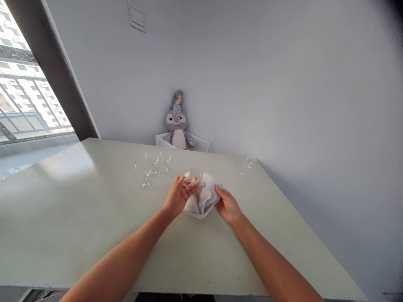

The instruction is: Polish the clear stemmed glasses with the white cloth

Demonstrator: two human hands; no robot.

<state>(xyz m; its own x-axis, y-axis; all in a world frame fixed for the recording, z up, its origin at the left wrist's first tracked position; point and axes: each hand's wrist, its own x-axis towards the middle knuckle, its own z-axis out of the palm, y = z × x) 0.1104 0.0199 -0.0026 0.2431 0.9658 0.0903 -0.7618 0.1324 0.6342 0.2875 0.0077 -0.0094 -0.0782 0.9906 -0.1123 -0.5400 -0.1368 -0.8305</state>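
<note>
My left hand is closed around the bowl of a clear stemmed glass, which is tilted on its side above the table. A pale cloth hangs in folds from my right hand, whose thumb and fingers pinch it. The cloth lies against the stem end of the glass and hides that part. To the left of my hands, several more stemmed glasses stand upright close together, the nearest glass in front. Another glass is by itself at the right edge of the table.
A pale table extends under everything. Behind its far edge, a purple plush toy sits in a white perforated basket against the wall. A window is at the left.
</note>
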